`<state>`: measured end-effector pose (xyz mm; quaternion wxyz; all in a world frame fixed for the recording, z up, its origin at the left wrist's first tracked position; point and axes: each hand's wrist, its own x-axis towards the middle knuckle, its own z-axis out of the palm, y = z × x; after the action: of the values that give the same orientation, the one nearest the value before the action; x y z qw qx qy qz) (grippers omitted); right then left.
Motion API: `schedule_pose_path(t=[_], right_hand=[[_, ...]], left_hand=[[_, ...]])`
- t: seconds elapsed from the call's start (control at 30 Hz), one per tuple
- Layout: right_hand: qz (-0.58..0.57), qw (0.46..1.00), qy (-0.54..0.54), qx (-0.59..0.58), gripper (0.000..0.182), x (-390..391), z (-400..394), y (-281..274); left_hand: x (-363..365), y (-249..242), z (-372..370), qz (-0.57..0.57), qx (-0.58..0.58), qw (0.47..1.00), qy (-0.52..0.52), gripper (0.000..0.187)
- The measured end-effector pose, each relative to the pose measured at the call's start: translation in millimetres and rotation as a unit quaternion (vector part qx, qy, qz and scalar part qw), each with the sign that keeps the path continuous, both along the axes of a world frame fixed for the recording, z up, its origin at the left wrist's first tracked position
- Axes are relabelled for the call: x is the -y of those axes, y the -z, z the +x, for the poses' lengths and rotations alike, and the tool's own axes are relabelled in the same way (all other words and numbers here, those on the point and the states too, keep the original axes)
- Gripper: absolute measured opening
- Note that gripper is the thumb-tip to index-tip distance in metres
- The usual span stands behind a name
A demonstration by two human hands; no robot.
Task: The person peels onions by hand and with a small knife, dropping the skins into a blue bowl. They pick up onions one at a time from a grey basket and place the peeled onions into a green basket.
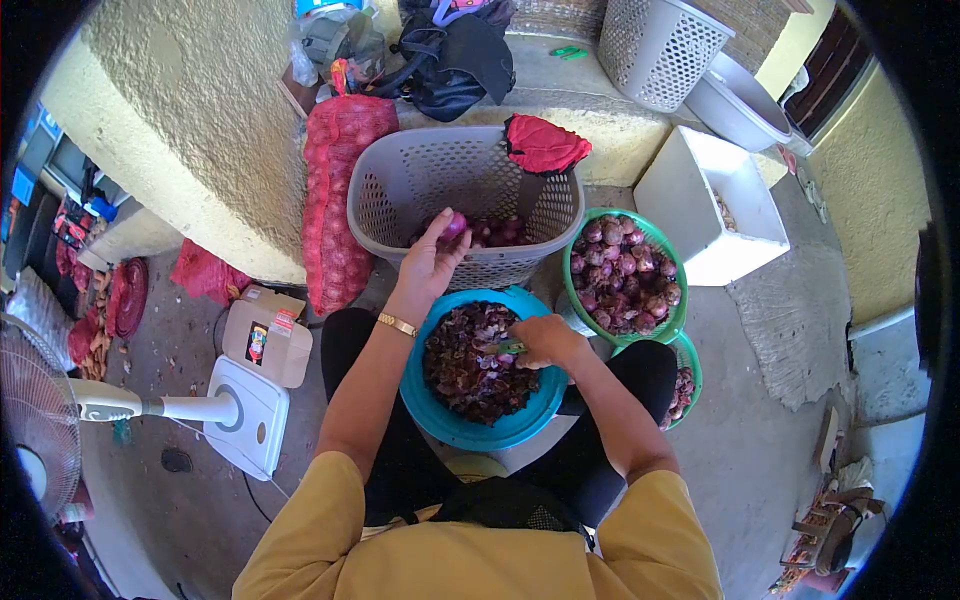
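Note:
A red onion (455,226) is held in the fingers of my left hand (432,257), above the near rim of the grey perforated basket (430,165), which has more onions inside. My right hand (548,341) is closed round a small green-handled tool (500,347) over the blue basin (430,417). Dark onion skins (470,380) fill much of that basin, which sits between my knees. What the tool's tip touches is too small to tell.
Right of the grey basket is a green basket (679,318) of red onions, with a second one partly under it. A red net sack (335,215) stands left. A white box (700,240), a black bag (460,65) and a fan (110,400) are around.

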<state>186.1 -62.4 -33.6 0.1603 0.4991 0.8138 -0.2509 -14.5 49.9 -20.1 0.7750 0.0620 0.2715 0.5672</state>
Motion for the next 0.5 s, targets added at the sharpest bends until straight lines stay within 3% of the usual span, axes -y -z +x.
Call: schedule_pose_path(t=[0.5], right_hand=[[0.011, 1.000, 0.018, 0.011, 0.046, 2, 3, 5]], left_hand=[[-13, 26, 15, -0.025, 0.069, 0.997, -0.001, 0.022]])
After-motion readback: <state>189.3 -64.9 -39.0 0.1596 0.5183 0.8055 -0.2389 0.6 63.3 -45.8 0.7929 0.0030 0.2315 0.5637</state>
